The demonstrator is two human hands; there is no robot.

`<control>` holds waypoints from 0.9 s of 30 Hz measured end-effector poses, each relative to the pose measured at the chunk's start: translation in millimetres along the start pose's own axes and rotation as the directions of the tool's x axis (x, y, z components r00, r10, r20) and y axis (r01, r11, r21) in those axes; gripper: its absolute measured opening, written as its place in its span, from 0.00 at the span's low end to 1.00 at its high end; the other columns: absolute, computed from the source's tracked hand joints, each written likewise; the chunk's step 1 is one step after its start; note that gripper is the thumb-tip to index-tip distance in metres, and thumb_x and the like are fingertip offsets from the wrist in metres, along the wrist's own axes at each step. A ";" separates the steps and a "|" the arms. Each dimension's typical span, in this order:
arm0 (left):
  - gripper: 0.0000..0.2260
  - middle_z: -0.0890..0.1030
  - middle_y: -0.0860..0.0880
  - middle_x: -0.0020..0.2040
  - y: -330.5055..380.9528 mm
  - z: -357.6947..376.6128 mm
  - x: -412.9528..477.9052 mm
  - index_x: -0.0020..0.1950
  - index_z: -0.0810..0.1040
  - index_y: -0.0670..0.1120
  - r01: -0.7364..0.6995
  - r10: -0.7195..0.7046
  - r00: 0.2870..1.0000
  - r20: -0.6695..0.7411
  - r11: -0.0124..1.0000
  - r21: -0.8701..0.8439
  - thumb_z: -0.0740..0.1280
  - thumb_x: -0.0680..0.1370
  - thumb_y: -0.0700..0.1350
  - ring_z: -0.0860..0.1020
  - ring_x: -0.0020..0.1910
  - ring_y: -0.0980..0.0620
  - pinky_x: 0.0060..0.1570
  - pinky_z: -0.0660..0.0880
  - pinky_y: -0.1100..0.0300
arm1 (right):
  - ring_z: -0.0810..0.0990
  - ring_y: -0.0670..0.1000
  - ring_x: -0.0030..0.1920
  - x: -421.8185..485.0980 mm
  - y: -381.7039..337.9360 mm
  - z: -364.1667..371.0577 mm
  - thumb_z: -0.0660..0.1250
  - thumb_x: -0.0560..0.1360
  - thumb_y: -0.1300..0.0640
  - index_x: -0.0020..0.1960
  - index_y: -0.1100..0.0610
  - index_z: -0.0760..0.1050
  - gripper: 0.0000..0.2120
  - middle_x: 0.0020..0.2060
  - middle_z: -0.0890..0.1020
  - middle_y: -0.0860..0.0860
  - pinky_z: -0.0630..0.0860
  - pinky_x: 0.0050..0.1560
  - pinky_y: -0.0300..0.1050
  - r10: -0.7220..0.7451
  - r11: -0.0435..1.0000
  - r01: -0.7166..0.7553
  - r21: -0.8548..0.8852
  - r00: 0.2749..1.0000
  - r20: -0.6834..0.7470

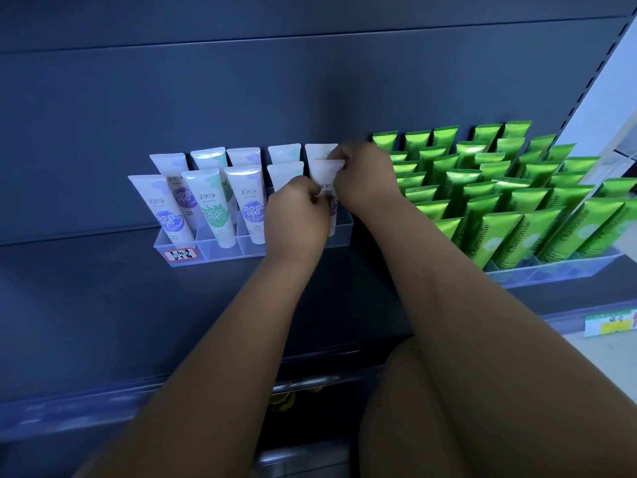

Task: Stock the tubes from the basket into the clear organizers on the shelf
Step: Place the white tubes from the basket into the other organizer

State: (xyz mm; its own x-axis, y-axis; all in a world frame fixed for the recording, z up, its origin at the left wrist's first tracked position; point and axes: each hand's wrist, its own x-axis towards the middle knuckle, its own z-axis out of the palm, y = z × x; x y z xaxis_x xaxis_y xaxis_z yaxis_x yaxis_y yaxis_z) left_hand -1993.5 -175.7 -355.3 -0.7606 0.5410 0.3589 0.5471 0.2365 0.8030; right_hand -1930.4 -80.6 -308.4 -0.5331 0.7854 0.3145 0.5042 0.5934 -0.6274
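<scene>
A clear organizer [213,251] on the dark shelf holds several white tubes standing upright in two rows. The front right white tube [325,177] stands in the rightmost compartment. My right hand [362,177] pinches its top edge, and my left hand [296,208] pinches its left side lower down. My hands hide much of this tube and part of the white tube [284,174] to its left. The basket is out of view.
A second clear organizer [551,270] to the right is packed with several green Chamomile tubes [496,236]. The dark shelf [103,305] has bare room left of the white tubes. A handwritten label [181,255] marks the left organizer; a price tag [610,324] sits on the shelf edge.
</scene>
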 end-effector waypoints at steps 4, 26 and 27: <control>0.06 0.86 0.47 0.44 -1.2 0.8 -0.1 0.50 0.83 0.45 -0.002 0.001 1.000 0.022 1.000 0.022 0.69 0.76 0.45 0.82 0.46 0.43 0.47 0.80 0.49 | 0.80 0.55 0.52 0.8 0.9 0.7 0.59 0.69 0.70 0.53 0.56 0.82 0.20 0.51 0.85 0.54 0.67 0.41 0.38 0.009 1.000 -0.009 -0.005 1.000 0.004; 0.29 0.67 0.44 0.79 22.1 -56.9 -62.8 0.80 0.64 0.44 -0.202 0.157 0.979 0.128 0.774 0.600 0.61 0.81 0.55 0.63 0.79 0.40 0.75 0.61 0.43 | 0.63 0.59 0.78 -54.2 -31.6 -28.1 0.47 0.79 0.41 0.77 0.59 0.66 0.34 0.75 0.71 0.56 0.60 0.77 0.57 -0.295 0.878 0.303 -0.371 0.952 0.080; 0.30 0.63 0.46 0.81 22.7 -63.9 -66.7 0.81 0.61 0.45 -0.193 0.144 0.981 0.128 0.761 0.620 0.58 0.82 0.58 0.59 0.81 0.41 0.77 0.57 0.43 | 0.62 0.59 0.78 -61.5 -31.0 -33.8 0.47 0.80 0.41 0.77 0.59 0.66 0.33 0.75 0.70 0.56 0.60 0.77 0.57 -0.296 0.875 0.307 -0.374 0.951 0.088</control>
State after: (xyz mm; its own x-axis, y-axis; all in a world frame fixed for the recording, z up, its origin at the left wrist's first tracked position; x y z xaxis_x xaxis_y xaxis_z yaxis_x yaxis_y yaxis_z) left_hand -1952.7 -257.9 -330.6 -0.6227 0.6682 0.4072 0.7794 0.5761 0.2465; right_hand -1890.2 -141.4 -284.2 -0.7160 0.5558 0.4225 0.5315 0.8263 -0.1864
